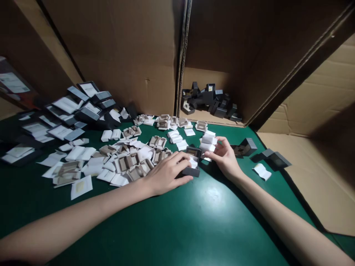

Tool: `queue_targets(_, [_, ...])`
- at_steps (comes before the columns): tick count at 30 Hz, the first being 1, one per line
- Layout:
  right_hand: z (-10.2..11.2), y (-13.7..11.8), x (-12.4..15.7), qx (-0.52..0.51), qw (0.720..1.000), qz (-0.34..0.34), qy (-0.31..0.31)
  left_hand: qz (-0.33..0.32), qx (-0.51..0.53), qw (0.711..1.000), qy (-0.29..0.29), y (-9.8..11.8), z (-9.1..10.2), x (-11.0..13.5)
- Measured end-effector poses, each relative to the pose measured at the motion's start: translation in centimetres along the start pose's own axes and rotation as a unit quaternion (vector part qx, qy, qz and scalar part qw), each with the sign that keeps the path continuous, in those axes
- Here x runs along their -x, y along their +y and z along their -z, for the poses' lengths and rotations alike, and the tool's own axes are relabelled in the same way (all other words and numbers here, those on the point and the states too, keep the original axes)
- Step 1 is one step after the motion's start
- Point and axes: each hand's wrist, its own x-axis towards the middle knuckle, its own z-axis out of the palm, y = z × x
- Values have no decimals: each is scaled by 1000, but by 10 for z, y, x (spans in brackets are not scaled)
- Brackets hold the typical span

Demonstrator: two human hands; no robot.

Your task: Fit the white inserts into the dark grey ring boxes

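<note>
Fingers of the left hand: closed about one small open black box, which sits on the green table ahead of the person, white paper visible inside. Fingers of the right hand: pinching a folded white insert just beside the box; whether the two touch cannot be told. Step in hand, by judgement: parting or pairing of box and insert, direction unclear; next move calls for a steady left hold and a light right pinch, lest the folds be crushed. To the left: loose heap of white leaflets and grey-brown cardboard trays. To the right: dark open boxes, near a creased white sheet. Far left: stacked black boxes, white contents. Behind: cardboard carton, further black boxes heaped within.
</note>
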Motion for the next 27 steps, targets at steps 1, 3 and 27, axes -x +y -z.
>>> queue_targets(1, [-1, 0, 1, -1, 1000, 0, 1, 4, 17, 1000, 3, -1, 1, 0])
queue_targets(3, [-2, -2, 1, -1, 1000, 9, 6, 13, 31, 999, 9, -1, 2, 1])
queue_targets(27, [-14, -15, 20, 247, 945, 213, -2, 34, 34, 997, 65, 1, -3, 3])
